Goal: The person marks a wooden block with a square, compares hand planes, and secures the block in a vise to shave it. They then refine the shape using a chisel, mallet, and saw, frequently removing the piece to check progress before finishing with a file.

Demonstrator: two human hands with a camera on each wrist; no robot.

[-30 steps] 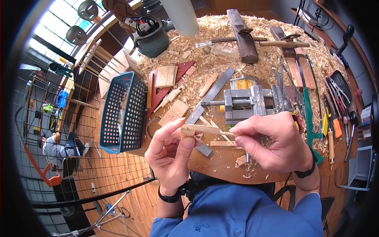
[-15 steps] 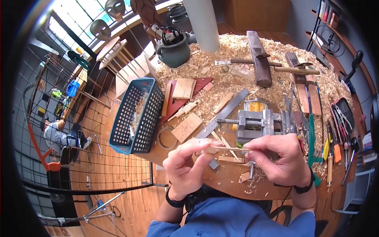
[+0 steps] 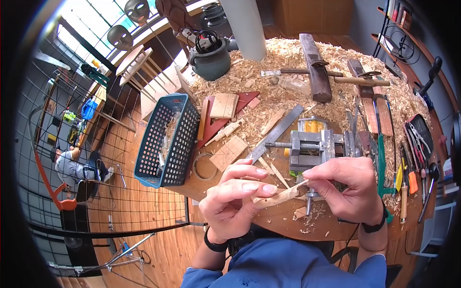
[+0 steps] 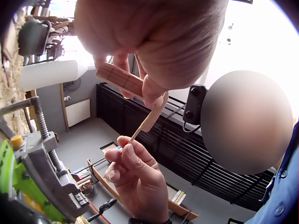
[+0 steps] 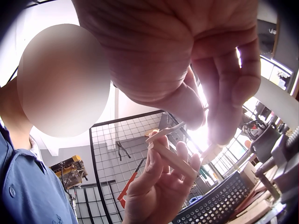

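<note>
Between my hands is a small carved wooden piece, pale, with a thicker body and a thin tapered end. My left hand holds the thicker end between thumb and fingers. At the thin tip, my right hand pinches with thumb and index finger. The left wrist view shows a straight block part with faint lines across it, set at an angle to the narrow part. Both hands are raised over the table's near edge, in front of a metal vise.
A blue perforated basket stands at the table's left. Wood shavings cover the back, where wooden planes lie. A steel ruler and wood offcuts lie left of the vise. Pliers and other hand tools line the right side.
The head view has shifted, so the table sits farther right and lower. Between my fingers the wooden piece has turned, its thin end now pointing up to the right. Both hands keep hold of it.
</note>
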